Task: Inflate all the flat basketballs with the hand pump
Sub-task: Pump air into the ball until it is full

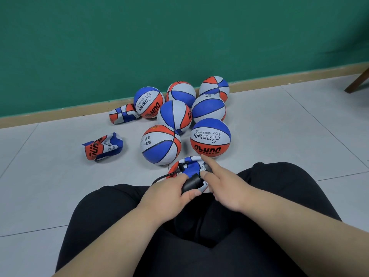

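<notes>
Flat basketball low centre of frame, between the black-trousered knees, with the black hose running onto it. Left hand wraps its fingers round the hand pump. Right hand has its index finger straight, over the ball's far edge (other fingers hidden, so I cannot tell its grip). Behind, 7 inflated balls cluster mid-frame, and 2 more flat ones lie left.

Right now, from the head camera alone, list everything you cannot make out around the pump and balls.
Head view:
- pump: mostly covered by the left hand gripping it.
- hose tip on the nearest flat ball: too small; seating in the valve unclear.
- right hand: its own back hides what it holds, if anything.
- flat ball by the wall: partly behind an inflated ball.
- wooden leg: cut off by the right edge.
</notes>
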